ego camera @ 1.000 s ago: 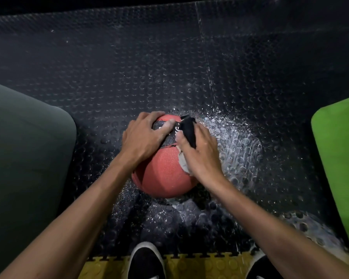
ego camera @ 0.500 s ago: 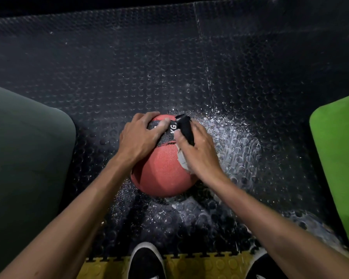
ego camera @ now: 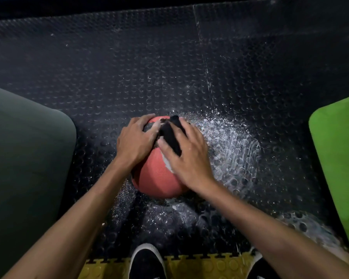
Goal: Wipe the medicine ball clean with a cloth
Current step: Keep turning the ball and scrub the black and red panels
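A red medicine ball (ego camera: pixel 156 176) with a black band near its top sits on the black studded floor mat. My left hand (ego camera: pixel 134 140) lies over the ball's upper left side, fingers curved round it. My right hand (ego camera: pixel 186 155) presses a dark cloth (ego camera: pixel 169 133) with a pale underside against the ball's upper right side. The cloth pokes out between thumb and fingers. The ball's far side is hidden by my hands.
White powder (ego camera: pixel 230 150) is smeared on the black studded mat (ego camera: pixel 149 67) to the right of and below the ball. A dark green pad (ego camera: pixel 24 158) lies left, a bright green one (ego camera: pixel 340 158) right. My shoes (ego camera: pixel 147 262) stand on a yellow mat edge (ego camera: pixel 199 266).
My right hand with the cloth has slid left and up over the top of the ball, closer to my left hand. The ball stays in place.
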